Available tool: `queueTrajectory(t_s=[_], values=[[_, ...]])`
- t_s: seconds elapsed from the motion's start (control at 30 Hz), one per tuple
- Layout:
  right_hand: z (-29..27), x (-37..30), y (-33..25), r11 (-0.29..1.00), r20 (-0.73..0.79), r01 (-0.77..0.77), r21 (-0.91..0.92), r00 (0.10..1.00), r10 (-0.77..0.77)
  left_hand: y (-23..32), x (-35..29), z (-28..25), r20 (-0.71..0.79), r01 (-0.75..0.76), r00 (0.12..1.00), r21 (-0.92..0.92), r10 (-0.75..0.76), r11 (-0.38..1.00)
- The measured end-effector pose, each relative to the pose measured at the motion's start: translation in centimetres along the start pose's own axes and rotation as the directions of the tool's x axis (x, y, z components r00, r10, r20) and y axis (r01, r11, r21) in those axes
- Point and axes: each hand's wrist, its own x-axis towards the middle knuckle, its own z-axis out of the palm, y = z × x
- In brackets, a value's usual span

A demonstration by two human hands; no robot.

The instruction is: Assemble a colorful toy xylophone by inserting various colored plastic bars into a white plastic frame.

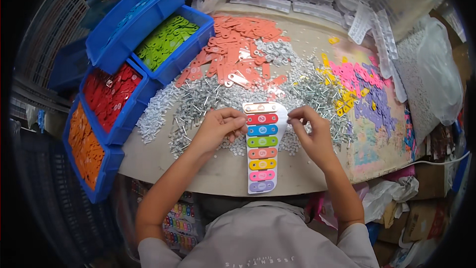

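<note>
- Head view: a white card (282,119) lies upright on the tabletop (208,171), near its front edge and straight in front of the person; all clock directions here run from it.
- Eight coloured perforated bars (263,142) stack down the card: a shiny orange-toned one, then red, blue, green, salmon, yellow, pink and lavender.
- The left hand (221,125), at 10 o'clock, is half curled, thumb and forefinger together at the card's upper left edge; whether they grip it I cannot tell.
- The right hand (314,130), at 2 o'clock, has its fingers bent and fingertips close together beside the card's upper right edge; I cannot tell whether they pinch anything.
- Loose metal rivets (198,106) spread from 10 round to 2 o'clock.
- Salmon bars (230,52) heap toward 11 o'clock.
- Pink bars (353,75) and purple bars (378,109) lie at 2 o'clock.
- Blue bins (161,77) holding coloured bars line 9 to 11 o'clock.
</note>
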Motion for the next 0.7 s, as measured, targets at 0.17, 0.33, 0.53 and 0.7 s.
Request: queueTrajectory(t_s=[0.17, 0.33, 0.53, 0.7], values=[[2.7, 1.0, 0.3, 0.996, -0.056, -0.005, 0.091, 0.998, 0.010, -0.4, 1.1, 0.2, 0.036, 0.025, 0.999, -0.042, -0.024, 0.999], [3.3, 1.4, 0.8, 0.995, -0.069, 0.092, 0.046, 0.994, -0.089, -0.1, 1.2, 0.5, 0.001, 0.007, 1.000, 0.002, -0.007, 1.000], [3.8, 1.3, 1.2, 1.000, -0.061, -0.020, 0.022, 0.998, 0.021, 0.1, 1.4, 0.6, 0.003, 0.016, 1.000, 0.055, -0.016, 0.998], [4.6, 1.6, 2.1, 0.992, -0.147, 0.126, -0.018, 0.981, -0.127, -0.1, 1.5, 0.6, 0.010, 0.008, 1.000, 0.068, -0.009, 0.998]])
